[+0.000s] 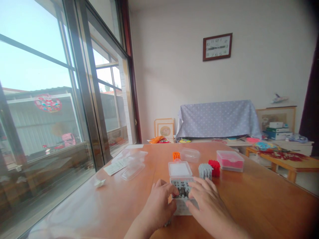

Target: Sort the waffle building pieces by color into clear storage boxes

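A clear plastic box (183, 208) with its lid (179, 169) raised at the back stands on the table in front of me. Grey pieces (183, 183) fill its upper part, with darker ones among them. My left hand (160, 202) is at the box's left side, thumb and fingers apart, the index fingertip on the pieces. On the right side, my right hand (205, 200) reaches over the edge with its fingers spread and the thumb at the box's front. Whether either hand pinches a small piece is too small to tell.
Behind the box are an orange block (176, 155) and an empty clear container (189, 155). To the right stand grey blocks (205, 171), red blocks (214, 167) and a pink-filled box (229, 161). Plastic packaging (133, 170) and a paper sheet (116, 166) lie left.
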